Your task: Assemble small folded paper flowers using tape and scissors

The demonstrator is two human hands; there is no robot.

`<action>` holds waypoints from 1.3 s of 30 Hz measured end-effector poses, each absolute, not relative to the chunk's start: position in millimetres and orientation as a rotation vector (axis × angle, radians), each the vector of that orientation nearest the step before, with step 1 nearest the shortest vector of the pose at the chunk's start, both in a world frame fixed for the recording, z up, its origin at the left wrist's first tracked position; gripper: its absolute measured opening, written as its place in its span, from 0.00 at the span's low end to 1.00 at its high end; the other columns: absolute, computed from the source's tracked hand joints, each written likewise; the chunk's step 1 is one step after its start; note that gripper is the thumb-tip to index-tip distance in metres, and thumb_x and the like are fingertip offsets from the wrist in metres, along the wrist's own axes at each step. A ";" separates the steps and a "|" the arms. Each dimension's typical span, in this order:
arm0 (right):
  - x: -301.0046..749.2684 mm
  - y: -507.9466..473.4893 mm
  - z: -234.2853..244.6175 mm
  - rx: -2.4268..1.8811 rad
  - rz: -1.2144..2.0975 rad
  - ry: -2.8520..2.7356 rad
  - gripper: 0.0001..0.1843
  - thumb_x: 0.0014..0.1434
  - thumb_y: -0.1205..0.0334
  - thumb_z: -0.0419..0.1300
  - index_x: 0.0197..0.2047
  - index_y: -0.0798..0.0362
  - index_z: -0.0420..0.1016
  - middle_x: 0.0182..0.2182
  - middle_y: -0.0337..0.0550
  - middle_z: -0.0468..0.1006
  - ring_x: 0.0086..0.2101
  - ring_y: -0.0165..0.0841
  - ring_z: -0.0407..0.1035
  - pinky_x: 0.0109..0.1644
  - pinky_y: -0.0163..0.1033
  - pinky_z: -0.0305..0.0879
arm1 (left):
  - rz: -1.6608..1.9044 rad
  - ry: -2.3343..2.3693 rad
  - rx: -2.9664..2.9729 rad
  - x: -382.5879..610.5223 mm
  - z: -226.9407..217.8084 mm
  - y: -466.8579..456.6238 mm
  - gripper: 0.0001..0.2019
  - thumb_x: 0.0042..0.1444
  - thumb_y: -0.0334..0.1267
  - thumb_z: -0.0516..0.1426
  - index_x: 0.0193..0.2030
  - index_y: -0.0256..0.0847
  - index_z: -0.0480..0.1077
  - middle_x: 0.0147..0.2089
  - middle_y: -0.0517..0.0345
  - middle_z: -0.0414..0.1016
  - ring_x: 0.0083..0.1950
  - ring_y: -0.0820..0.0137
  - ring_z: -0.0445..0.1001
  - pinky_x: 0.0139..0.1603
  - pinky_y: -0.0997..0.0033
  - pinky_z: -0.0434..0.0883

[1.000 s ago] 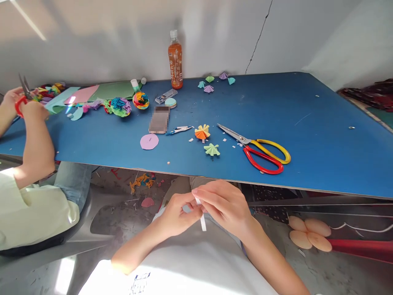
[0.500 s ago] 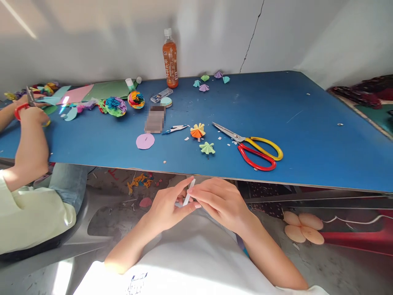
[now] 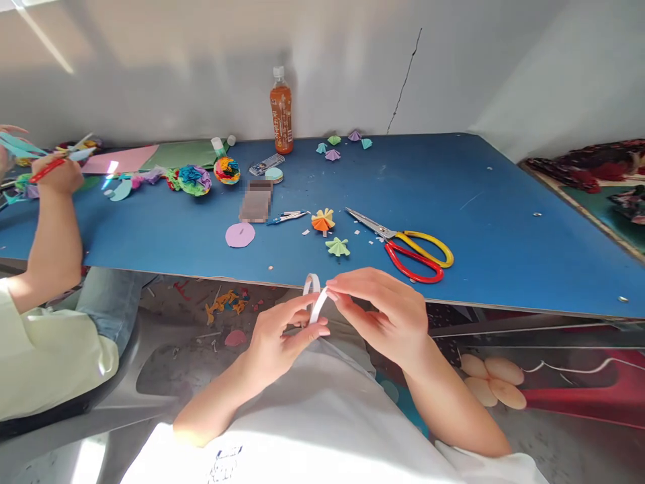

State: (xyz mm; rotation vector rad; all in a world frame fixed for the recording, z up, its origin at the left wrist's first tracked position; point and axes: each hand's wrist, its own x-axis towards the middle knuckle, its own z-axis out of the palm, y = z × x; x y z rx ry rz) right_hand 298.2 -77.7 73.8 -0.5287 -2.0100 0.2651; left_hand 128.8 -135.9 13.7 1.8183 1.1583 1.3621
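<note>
Over my lap, just off the table's front edge, a roll of narrow white tape [image 3: 312, 281] is between my hands. My left hand [image 3: 282, 333] is closed on it, thumb and forefinger holding it from the left. With thumb and fingertips, my right hand [image 3: 385, 309] pinches the upper end of a strip of the tape [image 3: 319, 306]. On the table ahead lie a folded green paper piece [image 3: 337, 247] and an orange and yellow folded piece [image 3: 323, 220]. Large scissors [image 3: 398, 238] with red and yellow handles rest partly open to their right.
On the blue table [image 3: 504, 255] stand a drink bottle [image 3: 281, 114] and several small folded papers [image 3: 332, 154]. A purple paper disc [image 3: 240, 235] and a compass [image 3: 287, 217] lie nearer. At left, a co-worker's hand [image 3: 58, 173] holds red-handled scissors and blue paper.
My right hand has moved up and right with the tape's end, and the roll's ring now shows above my left hand. The co-worker's hands have lifted.
</note>
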 end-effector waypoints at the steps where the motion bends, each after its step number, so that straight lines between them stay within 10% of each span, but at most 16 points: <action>1: 295.5 -73.4 74.0 -0.530 0.273 -1.999 0.19 0.55 0.76 0.60 0.46 0.45 0.72 0.36 0.37 0.81 0.34 0.28 0.75 0.37 0.35 0.74 | 1.413 1.217 1.859 129.1 11.9 -130.7 0.18 0.58 0.38 0.60 0.55 0.41 0.67 0.38 0.54 0.83 0.40 0.68 0.82 0.36 0.75 0.77; 20: 277.6 -11.4 33.8 -0.714 0.232 -1.800 0.06 0.59 0.65 0.59 0.39 0.47 0.77 0.35 0.41 0.82 0.32 0.31 0.75 0.35 0.38 0.73 | 1.320 1.512 1.921 122.5 5.9 -80.1 0.17 0.62 0.43 0.53 0.56 0.39 0.65 0.27 0.60 0.75 0.26 0.76 0.69 0.32 0.76 0.69; 26: 286.4 -27.7 39.1 -0.628 0.233 -1.786 0.13 0.54 0.72 0.63 0.40 0.45 0.76 0.33 0.38 0.82 0.32 0.31 0.76 0.37 0.39 0.74 | 1.500 1.154 1.888 129.5 5.9 -95.8 0.16 0.63 0.35 0.52 0.57 0.40 0.62 0.21 0.70 0.55 0.22 0.79 0.55 0.26 0.81 0.62; 39: 304.1 -93.7 -2.4 -0.640 0.324 -1.641 0.26 0.48 0.83 0.61 0.47 0.48 0.75 0.35 0.44 0.82 0.32 0.34 0.76 0.30 0.40 0.73 | 1.191 1.220 1.886 126.4 0.3 -146.8 0.17 0.62 0.32 0.51 0.57 0.44 0.61 0.24 0.69 0.58 0.23 0.81 0.58 0.24 0.84 0.60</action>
